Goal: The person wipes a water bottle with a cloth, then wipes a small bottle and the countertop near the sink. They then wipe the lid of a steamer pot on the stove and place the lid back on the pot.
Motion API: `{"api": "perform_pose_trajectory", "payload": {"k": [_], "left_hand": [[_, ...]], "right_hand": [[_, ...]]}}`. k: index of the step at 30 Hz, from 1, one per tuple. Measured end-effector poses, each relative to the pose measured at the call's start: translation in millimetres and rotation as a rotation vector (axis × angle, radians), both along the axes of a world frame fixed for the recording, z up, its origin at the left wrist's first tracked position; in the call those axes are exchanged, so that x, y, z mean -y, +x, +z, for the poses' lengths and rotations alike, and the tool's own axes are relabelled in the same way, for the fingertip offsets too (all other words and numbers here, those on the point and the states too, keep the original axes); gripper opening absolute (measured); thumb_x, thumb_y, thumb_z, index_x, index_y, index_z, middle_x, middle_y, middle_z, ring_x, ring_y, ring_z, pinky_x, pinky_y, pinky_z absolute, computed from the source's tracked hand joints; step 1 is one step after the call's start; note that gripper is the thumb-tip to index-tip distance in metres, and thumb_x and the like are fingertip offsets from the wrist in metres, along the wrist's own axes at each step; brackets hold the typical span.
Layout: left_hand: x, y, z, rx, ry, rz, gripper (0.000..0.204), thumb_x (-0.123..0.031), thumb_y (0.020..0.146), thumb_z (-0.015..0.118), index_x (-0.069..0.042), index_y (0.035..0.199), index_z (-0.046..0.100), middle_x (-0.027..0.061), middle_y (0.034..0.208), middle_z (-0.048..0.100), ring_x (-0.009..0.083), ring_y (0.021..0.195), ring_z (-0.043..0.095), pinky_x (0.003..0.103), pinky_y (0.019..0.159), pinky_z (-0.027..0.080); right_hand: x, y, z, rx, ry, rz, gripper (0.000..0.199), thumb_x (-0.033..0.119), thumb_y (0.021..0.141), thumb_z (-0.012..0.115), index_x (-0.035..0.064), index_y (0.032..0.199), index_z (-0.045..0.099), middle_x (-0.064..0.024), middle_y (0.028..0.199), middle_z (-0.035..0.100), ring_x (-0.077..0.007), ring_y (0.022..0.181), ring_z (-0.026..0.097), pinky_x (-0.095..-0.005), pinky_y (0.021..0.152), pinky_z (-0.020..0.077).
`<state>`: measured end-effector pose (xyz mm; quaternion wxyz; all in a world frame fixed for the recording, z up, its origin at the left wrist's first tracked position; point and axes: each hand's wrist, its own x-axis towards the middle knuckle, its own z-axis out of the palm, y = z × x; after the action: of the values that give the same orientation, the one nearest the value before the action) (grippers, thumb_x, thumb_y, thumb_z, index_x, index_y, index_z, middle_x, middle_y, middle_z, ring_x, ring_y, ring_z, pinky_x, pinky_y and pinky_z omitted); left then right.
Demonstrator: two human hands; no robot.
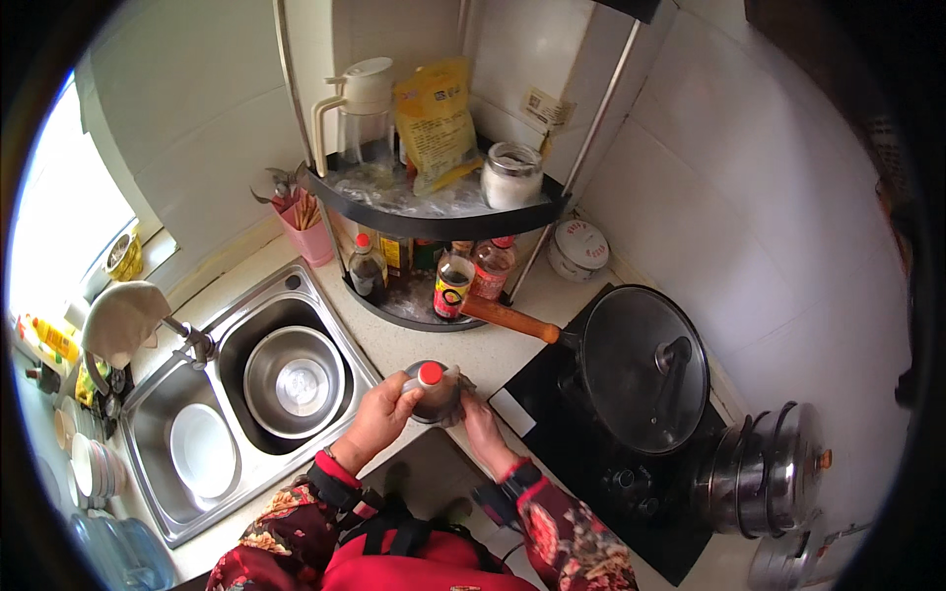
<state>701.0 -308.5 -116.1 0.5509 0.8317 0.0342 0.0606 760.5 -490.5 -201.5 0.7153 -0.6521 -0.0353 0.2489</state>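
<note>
White tiled walls [749,197] are enclosing a corner counter [424,345]. Daylight is entering through a window [59,227] at left. A two-tier corner rack [443,222] is standing beside a steel double sink [187,483] and black cooktop [552,414].

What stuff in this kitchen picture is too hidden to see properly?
Head view only:
- The bottle: both the left hand and right hand wrap it, hiding its body and contents.
- The pan: its dark lid hides whatever is inside.
- The lower shelf: the back bottles are hidden by the front ones and the upper shelf.
- The steel pots: bent and blurred near the rim.
</note>
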Motion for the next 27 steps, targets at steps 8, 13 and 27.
{"api": "perform_pose_trajectory", "payload": {"k": [8,13,27], "left_hand": [[19.5,-0.4,-1.7,-0.031,-0.027,0.093,0.026,-0.026,0.101,0.051,-0.001,0.093,0.051,0.0031,0.073,0.056,0.0101,0.066,0.055,0.027,0.058,0.047],[20.6,0.7,-7.0,0.011,-0.002,0.148,0.025,-0.024,0.099,0.052,-0.002,0.089,0.049,0.0058,0.069,0.055,0.0147,0.061,0.055,0.029,0.057,0.046],[33.3,6.0,6.1,0.067,-0.012,0.165,0.026,-0.028,0.094,0.058,-0.002,0.093,0.054,0.0221,0.080,0.059,0.0416,0.076,0.058,0.043,0.066,0.047]], "right_hand": [[-28.9,-5.5,46.2,0.605,-0.132,-0.059,0.050,0.028,0.105,0.032,0.0005,0.147,0.030,-0.0222,0.146,0.039,-0.0359,0.133,0.041,-0.0380,0.108,0.0327],[-21.1,3.4,28.2,0.325,-0.117,-0.004,0.051,0.035,0.104,0.033,0.0009,0.140,0.040,-0.0235,0.138,0.048,-0.0360,0.128,0.046,-0.0358,0.104,0.0365],[-12.3,-16.1,65.7,0.590,-0.492,-0.034,0.041,0.024,0.100,0.042,-0.0017,0.132,0.046,-0.0251,0.122,0.057,-0.0393,0.111,0.057,-0.0416,0.092,0.0458]]}}
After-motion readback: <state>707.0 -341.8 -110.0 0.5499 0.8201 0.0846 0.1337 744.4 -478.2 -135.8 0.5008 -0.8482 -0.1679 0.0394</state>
